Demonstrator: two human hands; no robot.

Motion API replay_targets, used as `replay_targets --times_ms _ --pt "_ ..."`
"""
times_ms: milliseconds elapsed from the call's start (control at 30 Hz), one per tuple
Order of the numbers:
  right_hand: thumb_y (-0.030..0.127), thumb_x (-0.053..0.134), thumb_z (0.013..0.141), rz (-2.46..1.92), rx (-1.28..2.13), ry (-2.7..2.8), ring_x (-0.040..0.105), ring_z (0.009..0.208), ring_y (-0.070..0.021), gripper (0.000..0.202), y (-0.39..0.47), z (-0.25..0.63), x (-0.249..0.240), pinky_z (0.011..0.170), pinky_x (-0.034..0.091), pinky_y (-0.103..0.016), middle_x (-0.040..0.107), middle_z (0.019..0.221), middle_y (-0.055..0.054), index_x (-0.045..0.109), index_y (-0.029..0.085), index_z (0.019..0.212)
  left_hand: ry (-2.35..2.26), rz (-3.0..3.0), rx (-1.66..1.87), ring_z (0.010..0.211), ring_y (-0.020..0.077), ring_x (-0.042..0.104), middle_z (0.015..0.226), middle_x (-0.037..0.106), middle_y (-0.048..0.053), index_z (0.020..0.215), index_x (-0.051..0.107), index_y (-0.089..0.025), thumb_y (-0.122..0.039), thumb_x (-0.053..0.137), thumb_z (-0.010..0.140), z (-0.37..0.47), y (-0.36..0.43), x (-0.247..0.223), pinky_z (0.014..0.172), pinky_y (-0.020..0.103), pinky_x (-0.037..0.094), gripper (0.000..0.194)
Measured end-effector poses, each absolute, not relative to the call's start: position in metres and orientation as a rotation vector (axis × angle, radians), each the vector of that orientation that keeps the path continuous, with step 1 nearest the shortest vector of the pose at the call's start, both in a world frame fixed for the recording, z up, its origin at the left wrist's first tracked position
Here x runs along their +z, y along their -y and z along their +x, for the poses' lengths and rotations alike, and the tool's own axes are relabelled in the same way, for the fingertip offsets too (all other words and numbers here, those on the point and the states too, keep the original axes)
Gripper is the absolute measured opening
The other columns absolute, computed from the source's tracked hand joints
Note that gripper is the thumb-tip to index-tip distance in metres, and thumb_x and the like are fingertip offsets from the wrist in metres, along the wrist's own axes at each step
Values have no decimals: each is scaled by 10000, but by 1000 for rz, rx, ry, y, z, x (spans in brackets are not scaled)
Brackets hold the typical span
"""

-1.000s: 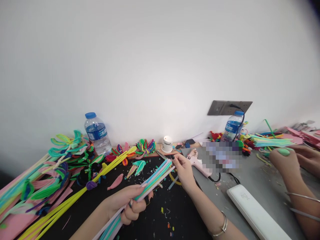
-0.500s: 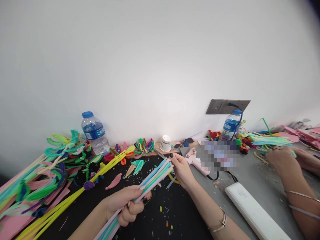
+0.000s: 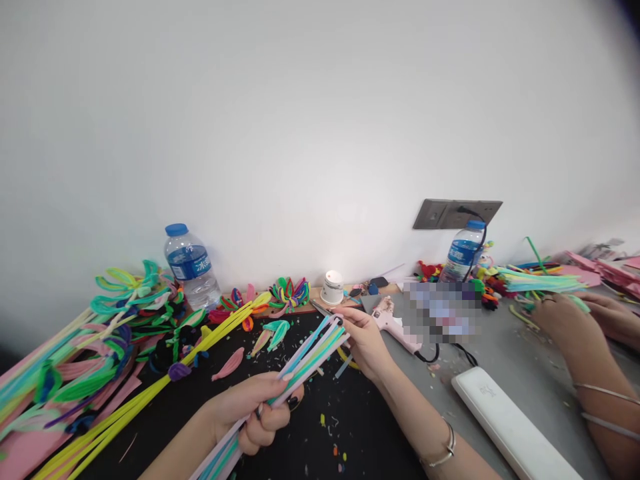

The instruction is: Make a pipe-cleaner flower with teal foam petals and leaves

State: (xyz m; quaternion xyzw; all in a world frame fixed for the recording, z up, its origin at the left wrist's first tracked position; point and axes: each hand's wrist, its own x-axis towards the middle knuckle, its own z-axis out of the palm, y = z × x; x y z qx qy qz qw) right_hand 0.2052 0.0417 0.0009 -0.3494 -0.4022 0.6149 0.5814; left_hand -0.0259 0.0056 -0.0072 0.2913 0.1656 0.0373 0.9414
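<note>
Gripping a bundle of pastel pipe cleaners (image 3: 313,358) in our closed left hand (image 3: 265,415), we hold it aslant above a black mat (image 3: 380,430) strewn with clippings. Our right hand (image 3: 367,343) touches the upper tips, though whether it pinches a strand we cannot tell. A pink glue gun (image 3: 394,331) lies alongside.

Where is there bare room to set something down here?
The black surface between the left hand and right forearm has open patches among scraps. The gray tabletop between the white case and the co-worker's forearm is fairly open. It's crowded along the wall, around the cup, and at left, about the yellow stems.
</note>
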Motion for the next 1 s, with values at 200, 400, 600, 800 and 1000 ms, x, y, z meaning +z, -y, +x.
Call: replay_targets --times_ms 200,400,600,800,1000 --pt "219 743 617 -802 1453 933 573 597 -118 191 -38 204 7 518 425 -201 686 735 -36 714 165 798 -307 578 43 331 34 23 458 238 -102 853 426 -221 -417 387 880 -24 -3 -2 279 106 85 202" --pt "262 737 624 -810 1449 946 529 518 -105 163 -36 204 11 464 388 -192 636 608 -9 700 159 745 -286 597 20 334 40 16 468 223 -98 846 427 -226 -410 332 898 -22 -2 0 274 109 75 214" --pt "283 751 600 -790 1399 932 470 494 -81 168 -36 203 14 459 358 -183 602 620 8 657 158 662 -283 617 30 332 39 15 469 213 -98 857 422 -230 -414 323 898 -22 -2 -3 267 106 81 214" --pt "293 743 627 -766 1481 934 437 464 -68 178 -34 203 15 431 307 -170 577 574 19 653 165 711 -317 602 16 336 32 25 467 214 -94 827 430 -229 -423 331 893 -21 1 4 282 91 99 228" --pt "295 723 658 -631 1631 928 410 433 -66 198 -35 205 8 420 291 -179 551 539 27 663 183 810 -364 511 21 370 21 -7 476 194 -91 811 452 -209 -403 379 882 -20 6 8 300 90 81 219"
